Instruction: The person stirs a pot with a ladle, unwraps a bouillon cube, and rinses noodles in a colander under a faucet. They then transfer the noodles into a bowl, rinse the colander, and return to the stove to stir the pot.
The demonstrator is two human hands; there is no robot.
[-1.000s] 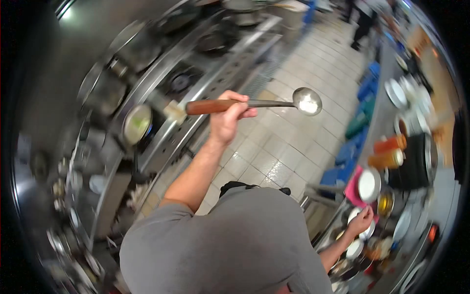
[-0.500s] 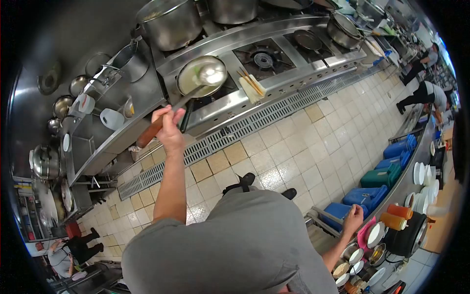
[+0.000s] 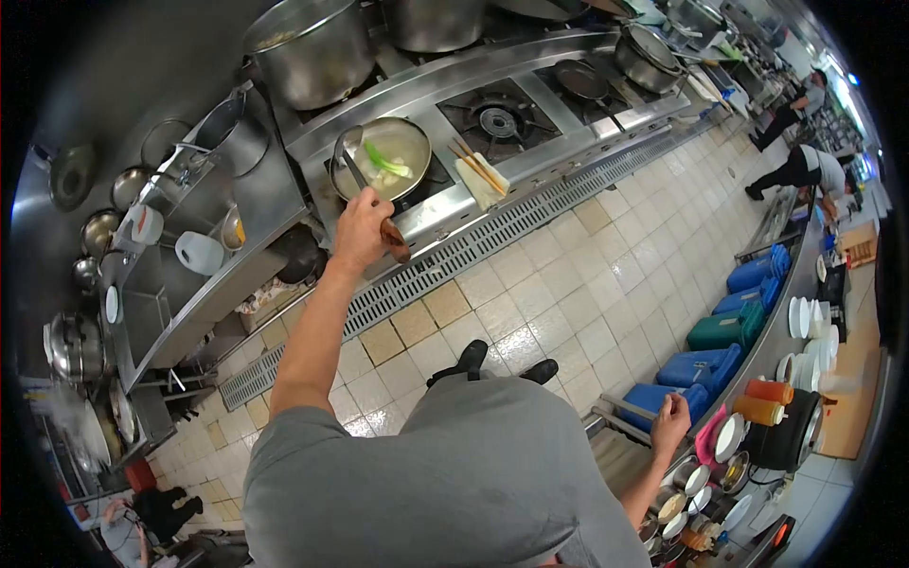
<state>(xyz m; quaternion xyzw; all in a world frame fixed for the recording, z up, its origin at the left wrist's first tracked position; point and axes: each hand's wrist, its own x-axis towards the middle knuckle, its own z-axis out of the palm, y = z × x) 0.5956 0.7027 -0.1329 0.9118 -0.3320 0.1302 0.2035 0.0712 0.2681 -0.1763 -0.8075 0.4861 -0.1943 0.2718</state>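
My left hand [image 3: 362, 230] is closed around the wooden handle of a ladle [image 3: 396, 244]. The ladle's metal bowl is tipped on its side at the left rim of a frying pan [image 3: 425, 156] on the stove. In the pan are cloudy liquid, a bright green scallion piece [image 3: 381, 163] and pale pieces I cannot identify. Far to the right, my right hand [image 3: 669, 423] hangs with its fingers curled in and nothing visible in them, close to a blue bin [image 3: 653, 405] and the side counter.
Wooden chopsticks [image 3: 480, 164] lie over a folded cloth [image 3: 481, 192] on the stove's front edge. Right of the pan is a bare burner [image 3: 497, 121]. Large pots [image 3: 317, 62] stand behind; a sink [image 3: 151, 308] is at left. Other people [image 3: 819, 170] work farther off.
The ladle's bowl has swung left from over the pan's middle to its left rim, uncovering the scallion. My left hand has turned and shifted slightly right and down; my right hand stays curled.
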